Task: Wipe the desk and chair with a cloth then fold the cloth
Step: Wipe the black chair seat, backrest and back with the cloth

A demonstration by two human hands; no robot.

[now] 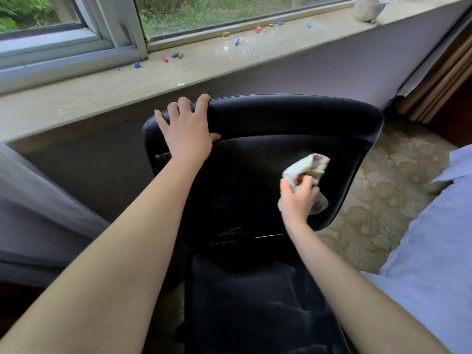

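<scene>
A black office chair (293, 118) stands in front of me with its backrest toward the window. My left hand (186, 131) grips the top left edge of the backrest, fingers curled over the rim. My right hand (297, 198) holds a crumpled pale cloth (310, 167) against the right side of the backrest's back face. The chair's dark seat shows below the backrest. No desk is in view.
A stone windowsill (229, 54) runs behind the chair, strewn with small blue, red and yellow pieces. A pot (369, 8) sits at its right end. A bed with pale blue sheets (434, 238) lies on the right, grey fabric (38, 200) on the left, patterned carpet (383, 187) between.
</scene>
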